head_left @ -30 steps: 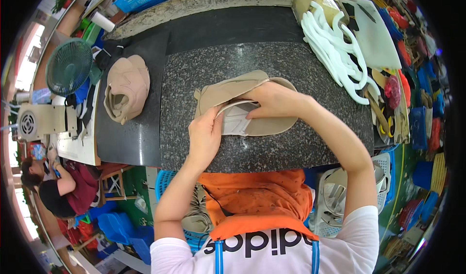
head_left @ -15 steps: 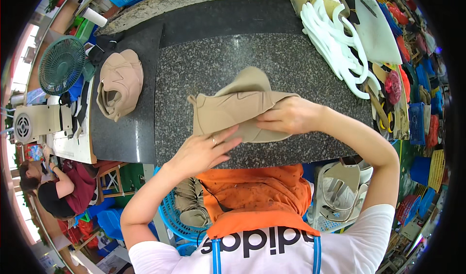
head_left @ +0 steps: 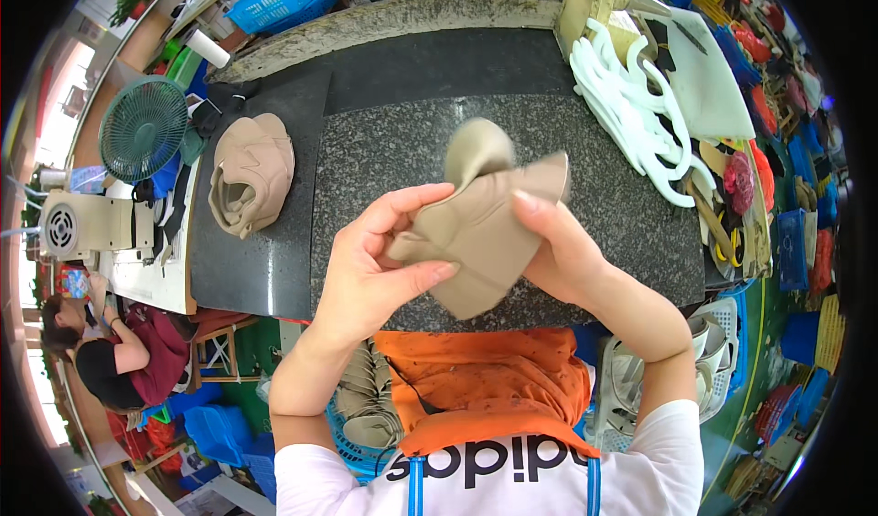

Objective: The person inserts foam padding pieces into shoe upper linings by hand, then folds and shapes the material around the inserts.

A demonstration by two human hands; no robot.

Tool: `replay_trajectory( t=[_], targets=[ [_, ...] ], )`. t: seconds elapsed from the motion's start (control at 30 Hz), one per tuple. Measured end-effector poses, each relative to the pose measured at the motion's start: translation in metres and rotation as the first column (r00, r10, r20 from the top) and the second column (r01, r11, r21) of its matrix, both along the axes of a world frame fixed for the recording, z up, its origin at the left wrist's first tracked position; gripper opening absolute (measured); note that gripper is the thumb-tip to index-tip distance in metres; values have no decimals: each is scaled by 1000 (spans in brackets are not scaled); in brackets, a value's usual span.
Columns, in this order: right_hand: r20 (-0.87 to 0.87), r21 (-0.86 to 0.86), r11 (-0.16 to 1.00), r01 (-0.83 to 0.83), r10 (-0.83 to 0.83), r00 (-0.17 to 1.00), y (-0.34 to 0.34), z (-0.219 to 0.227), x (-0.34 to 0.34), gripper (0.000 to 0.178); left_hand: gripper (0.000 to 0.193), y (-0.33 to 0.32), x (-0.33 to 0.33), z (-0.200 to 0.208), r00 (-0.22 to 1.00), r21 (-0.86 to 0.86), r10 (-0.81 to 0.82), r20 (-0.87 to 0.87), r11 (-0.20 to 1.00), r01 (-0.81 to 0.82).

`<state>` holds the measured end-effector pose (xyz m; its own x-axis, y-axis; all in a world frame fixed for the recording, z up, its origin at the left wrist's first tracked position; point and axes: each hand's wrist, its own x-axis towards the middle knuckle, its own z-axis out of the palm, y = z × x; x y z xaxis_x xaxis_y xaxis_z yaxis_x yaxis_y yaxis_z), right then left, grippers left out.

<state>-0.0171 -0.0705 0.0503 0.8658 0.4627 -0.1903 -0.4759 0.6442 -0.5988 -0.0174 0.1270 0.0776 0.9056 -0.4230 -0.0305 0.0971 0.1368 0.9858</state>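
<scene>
A taupe shoe upper (head_left: 485, 232) is held up over the speckled stone slab (head_left: 384, 145), its curved tongue-like flap (head_left: 477, 145) standing at the far side, blurred. My left hand (head_left: 370, 260) grips the upper's left edge, thumb on the near face and fingers behind. On the right, my right hand (head_left: 567, 251) pinches it, thumb pressed on the front and the other fingers mostly hidden underneath. Another taupe shoe upper (head_left: 265, 164) lies on the dark mat to the left, its opening toward me.
White curved strips (head_left: 631, 104) lie piled at the slab's right, near yellow-handled scissors (head_left: 730, 246). A green fan (head_left: 142, 130) and a sewing machine (head_left: 87, 223) stand at far left, where another person (head_left: 114, 351) sits. Below the bench, a blue basket (head_left: 347, 438) contains stacked taupe pieces.
The shoe upper has been turned and tilted up, nearer me. My left hand has gone from lying against its near edge to gripping its left side; my right thumb now presses its face.
</scene>
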Motion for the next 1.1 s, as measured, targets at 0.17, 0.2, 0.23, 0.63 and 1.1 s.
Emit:
replay_trajectory(
  t=[0.17,0.2,0.23,0.63,1.1],
  targets=[
    [282,-223,967,122,-56,958,-12,-3,-10,39,37,-1,-2,-2,998,-28,-59,-23,998,58],
    [408,-297,939,175,-41,912,-15,-9,-12,41,34,2,-1,-3,992,16,-116,-55,993,117],
    [405,-303,937,175,-39,913,-21,-13,-11,41,31,4,-1,-2,986,166,-167,15,973,162],
    [-40,-39,998,44,-46,998,4,-66,-39,51,54,9,17,-41,977,-107,-204,-56,975,197],
    [-11,108,994,19,-18,1000,-25,-63,-28,64,29,-37,8,-74,985,-107,151,-78,982,-159]
  ],
)
